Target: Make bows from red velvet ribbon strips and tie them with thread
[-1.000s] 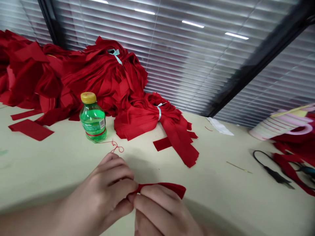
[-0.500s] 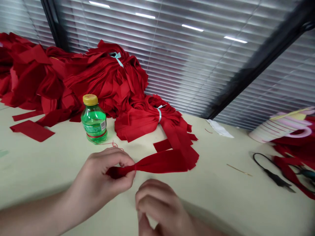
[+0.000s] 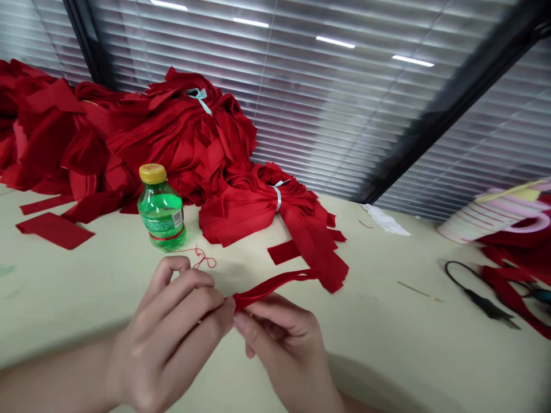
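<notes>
My left hand [image 3: 172,327] pinches one end of a narrow red fabric strip [image 3: 275,285] just above the pale table [image 3: 387,344]. My right hand [image 3: 284,338] meets it from the right, its fingertips closed on the same end of the strip. The strip's free end reaches out to the right, toward a tied bundle of red strips [image 3: 267,212]. A loose red thread [image 3: 202,259] lies on the table just beyond my left fingers.
A green bottle with a yellow cap [image 3: 161,207] stands behind my hands. Heaps of red fabric [image 3: 129,137] fill the back left. A flat red piece [image 3: 54,230] lies left. Black snips [image 3: 477,295], a thin needle [image 3: 419,292] and striped pink material [image 3: 495,215] are right.
My right hand let go of the strip, dropped away, then came back up to pinch it beside my left. The strip spread wide half a second ago and is now narrow again.
</notes>
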Available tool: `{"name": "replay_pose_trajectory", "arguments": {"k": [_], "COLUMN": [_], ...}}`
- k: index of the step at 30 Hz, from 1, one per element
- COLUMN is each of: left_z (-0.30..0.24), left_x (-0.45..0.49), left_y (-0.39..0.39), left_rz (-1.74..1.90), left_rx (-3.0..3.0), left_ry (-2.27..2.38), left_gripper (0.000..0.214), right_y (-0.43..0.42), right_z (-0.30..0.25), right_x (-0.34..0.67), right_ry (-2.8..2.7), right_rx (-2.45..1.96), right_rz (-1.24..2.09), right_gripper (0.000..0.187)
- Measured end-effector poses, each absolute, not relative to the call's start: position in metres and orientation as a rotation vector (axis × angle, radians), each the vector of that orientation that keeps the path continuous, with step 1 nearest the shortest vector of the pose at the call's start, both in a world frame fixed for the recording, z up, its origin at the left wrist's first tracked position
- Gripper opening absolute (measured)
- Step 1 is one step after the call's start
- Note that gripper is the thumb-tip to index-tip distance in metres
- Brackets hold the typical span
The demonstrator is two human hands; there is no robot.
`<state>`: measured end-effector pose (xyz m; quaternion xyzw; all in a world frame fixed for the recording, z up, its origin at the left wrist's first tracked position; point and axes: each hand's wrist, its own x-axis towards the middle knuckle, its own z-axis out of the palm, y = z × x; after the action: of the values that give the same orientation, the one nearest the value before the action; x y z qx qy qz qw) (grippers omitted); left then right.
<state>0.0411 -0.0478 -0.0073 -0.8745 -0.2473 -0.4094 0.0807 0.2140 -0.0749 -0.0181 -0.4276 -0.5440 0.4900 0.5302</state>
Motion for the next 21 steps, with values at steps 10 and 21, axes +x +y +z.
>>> {"name": "replay_pose_trajectory", "arguments": {"k": [10,21], "left_z": [0.003,0.000], "left_x": [0.051,0.054], "left_y": [-0.039,-0.040], "left_rz": [-1.442,-1.477], "left_rx": [-2.785,-2.856], "left_ry": [-1.034,-1.536], "left_gripper": [0.007,0.014], "right_y": [-0.074,-0.070], "right_z": [-0.015,-0.013], "right_x": [0.218,0.222], "right_ry": [-1.442,-1.206], "right_rx": [-0.957,-0.935], "right_rz": [1.078,1.309], "right_gripper": [0.015,0.014]}}
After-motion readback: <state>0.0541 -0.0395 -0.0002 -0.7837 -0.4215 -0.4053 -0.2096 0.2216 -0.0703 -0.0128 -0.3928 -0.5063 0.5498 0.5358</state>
